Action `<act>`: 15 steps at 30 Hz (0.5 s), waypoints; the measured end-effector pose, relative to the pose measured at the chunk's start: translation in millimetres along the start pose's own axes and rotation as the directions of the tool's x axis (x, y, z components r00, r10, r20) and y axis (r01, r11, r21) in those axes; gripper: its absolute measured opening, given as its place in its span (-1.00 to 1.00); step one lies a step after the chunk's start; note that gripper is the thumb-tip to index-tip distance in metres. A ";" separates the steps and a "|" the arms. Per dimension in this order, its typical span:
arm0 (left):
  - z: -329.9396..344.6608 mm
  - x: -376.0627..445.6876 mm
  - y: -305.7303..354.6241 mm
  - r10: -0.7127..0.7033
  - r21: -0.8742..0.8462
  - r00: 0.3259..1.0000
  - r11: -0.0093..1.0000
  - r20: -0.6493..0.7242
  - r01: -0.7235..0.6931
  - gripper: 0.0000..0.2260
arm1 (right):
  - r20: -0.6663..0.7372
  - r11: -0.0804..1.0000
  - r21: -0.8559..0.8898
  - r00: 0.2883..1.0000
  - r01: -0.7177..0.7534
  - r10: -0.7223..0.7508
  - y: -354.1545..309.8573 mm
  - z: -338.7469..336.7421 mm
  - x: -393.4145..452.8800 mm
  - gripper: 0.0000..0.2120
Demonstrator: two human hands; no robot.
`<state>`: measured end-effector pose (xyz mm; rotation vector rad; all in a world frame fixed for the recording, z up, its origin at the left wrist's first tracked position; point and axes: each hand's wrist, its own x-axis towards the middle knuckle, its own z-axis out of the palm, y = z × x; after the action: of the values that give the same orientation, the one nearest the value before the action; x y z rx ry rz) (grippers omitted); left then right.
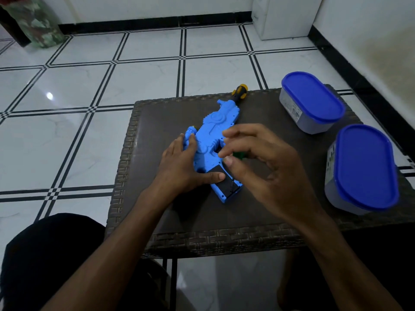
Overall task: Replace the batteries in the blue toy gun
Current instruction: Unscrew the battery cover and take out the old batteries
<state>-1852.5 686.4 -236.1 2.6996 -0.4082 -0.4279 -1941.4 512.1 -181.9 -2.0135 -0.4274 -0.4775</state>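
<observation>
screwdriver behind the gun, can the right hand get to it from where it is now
Probably yes. The screwdriver lies at the table's far edge, partly hidden behind the toy gun. The right hand hovers above the gun, though it seems to pinch something small and green.

Dark woven table [179, 237] — bearing blue toy gun [212, 131], screwdriver [239, 91], two blue-lidded tubs [313, 97].

— Where's the room on that table [157, 221]?

— Wide open at lower centre of the frame, bare dark top between the two forearms, and a clear strip at the left edge.

— And the right side?

— Blocked. Two tubs with blue lids [312, 102] [363, 167] stand there, one behind the other, only a narrow gap between them.

— The far edge?

— The toy gun [213, 131] lies diagonally mid-table, with a screwdriver [240, 90] at its far tip, closing off upper centre.
</observation>
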 end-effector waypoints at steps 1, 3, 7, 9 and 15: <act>-0.6 -0.4 0.6 0.001 0.001 1.000 1.000 0.000 -0.001 0.07 | -0.012 1.000 -0.006 1.000 -0.005 0.005 0.9 -0.7 0.2 -0.89; -1.1 -0.6 0.7 -0.005 -0.007 1.000 1.000 -0.001 0.005 0.08 | -0.045 1.000 -0.018 0.999 -0.019 0.018 2.6 -0.8 0.8 -0.85; -0.7 0.2 0.8 -0.011 0.004 1.000 1.000 0.000 0.011 0.09 | -0.032 0.991 0.093 0.994 -0.097 0.100 0.3 -1.3 1.3 -0.69; -1.2 -0.2 1.3 -0.011 0.000 1.000 1.000 -0.001 0.011 0.09 | -0.005 0.993 0.079 0.996 -0.087 0.088 -0.9 -1.9 0.5 -0.74; -1.6 -0.6 1.0 -0.012 -0.016 1.000 1.000 0.004 0.012 0.08 | -0.027 0.999 -0.046 1.000 -0.013 0.012 0.7 -1.7 1.9 -0.86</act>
<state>-1852.7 686.2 -234.1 2.6873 -0.3884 -0.4379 -1939.8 510.5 -180.7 -2.0505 -0.3901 -0.5104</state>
